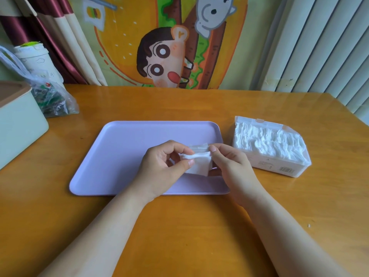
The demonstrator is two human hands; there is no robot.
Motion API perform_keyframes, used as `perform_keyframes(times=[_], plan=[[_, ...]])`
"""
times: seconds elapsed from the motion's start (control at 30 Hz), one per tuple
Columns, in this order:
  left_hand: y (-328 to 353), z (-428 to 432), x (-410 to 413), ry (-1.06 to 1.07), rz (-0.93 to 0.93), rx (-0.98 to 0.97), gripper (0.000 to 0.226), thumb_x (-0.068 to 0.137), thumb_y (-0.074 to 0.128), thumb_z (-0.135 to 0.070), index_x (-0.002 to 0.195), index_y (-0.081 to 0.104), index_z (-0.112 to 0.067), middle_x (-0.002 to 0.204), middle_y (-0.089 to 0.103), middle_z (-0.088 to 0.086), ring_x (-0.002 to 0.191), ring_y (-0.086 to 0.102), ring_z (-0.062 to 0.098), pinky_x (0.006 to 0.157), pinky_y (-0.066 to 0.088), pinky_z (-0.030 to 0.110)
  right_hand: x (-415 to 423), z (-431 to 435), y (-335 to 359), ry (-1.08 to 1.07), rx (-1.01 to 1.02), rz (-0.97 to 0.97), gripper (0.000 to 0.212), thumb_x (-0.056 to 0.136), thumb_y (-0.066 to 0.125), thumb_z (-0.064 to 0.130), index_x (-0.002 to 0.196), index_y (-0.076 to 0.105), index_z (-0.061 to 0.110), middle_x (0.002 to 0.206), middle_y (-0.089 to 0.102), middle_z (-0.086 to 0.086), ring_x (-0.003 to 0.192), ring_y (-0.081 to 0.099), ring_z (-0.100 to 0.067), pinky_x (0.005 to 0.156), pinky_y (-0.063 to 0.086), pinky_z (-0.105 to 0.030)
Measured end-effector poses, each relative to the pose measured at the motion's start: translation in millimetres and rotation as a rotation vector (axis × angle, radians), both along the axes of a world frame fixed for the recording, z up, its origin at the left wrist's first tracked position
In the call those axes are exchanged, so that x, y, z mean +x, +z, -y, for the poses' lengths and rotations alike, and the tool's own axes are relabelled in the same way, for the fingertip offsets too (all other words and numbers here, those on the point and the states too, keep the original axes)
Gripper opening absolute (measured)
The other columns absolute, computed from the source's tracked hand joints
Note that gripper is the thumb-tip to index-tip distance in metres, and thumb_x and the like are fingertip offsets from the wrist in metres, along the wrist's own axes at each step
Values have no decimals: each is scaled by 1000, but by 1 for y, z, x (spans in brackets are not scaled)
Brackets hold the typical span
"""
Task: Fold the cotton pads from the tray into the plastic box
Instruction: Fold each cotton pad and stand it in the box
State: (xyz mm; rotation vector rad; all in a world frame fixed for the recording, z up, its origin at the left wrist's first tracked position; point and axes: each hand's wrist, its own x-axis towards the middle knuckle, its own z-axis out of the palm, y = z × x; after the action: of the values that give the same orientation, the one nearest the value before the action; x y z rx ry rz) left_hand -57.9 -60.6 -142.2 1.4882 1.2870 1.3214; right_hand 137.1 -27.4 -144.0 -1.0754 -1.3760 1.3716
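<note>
Head view: both hands [161, 166] [231, 162] pinch a cotton pad [199, 166] above tray [123, 148] on wooden table [179, 226].

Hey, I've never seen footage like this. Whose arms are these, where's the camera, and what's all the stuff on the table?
There is no machine here. A person is filmed by a single wide-angle camera worn on their head, looking forward and down, which is why two bare forearms reach in from the bottom of the picture. The left hand and the right hand both pinch a white square cotton pad, whose top edge is bent over. They hold it above a flat lilac plastic tray. The tray lies on an orange-brown wooden table. To the right of the tray stands a clear plastic box, open on top and packed with white pads. At the far left are a mint-green box with a brown lid and a clear plastic bag.
</note>
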Motion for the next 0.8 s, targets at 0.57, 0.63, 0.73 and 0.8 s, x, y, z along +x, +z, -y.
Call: perform_keyframes(times=[0.57,0.63,0.73,0.8], plan=[[-3,-2,3,30,-36,-13,22,87,82,-13,99,76,-31,92,74,-4,82,64,28,73,55,34,3,4,6,111,-33,-51,32,110,52,19,111,75,-2,90,68,-18,80,65,-23,74,57,-32],[-3,-1,3,40,-56,-16,22,87,83,-13,97,75,-31,86,71,-2,72,61,23,67,52,31,3,4,6,108,-37,-47,31,110,52,19,110,76,0,90,72,-14,80,66,-22,73,57,-32],[-1,1,4,36,-119,21,20,86,83,-10,93,72,-25,82,62,-13,65,54,8,64,46,23,2,5,6,100,-42,-46,32,110,51,20,108,78,3,88,73,-12,81,67,-22,73,56,-31],[0,2,7,35,-191,73,21,86,84,-8,92,70,-23,90,61,-15,70,56,8,65,46,20,2,6,6,88,-31,-47,30,110,53,22,107,79,6,91,75,-15,83,68,-23,75,55,-32]])
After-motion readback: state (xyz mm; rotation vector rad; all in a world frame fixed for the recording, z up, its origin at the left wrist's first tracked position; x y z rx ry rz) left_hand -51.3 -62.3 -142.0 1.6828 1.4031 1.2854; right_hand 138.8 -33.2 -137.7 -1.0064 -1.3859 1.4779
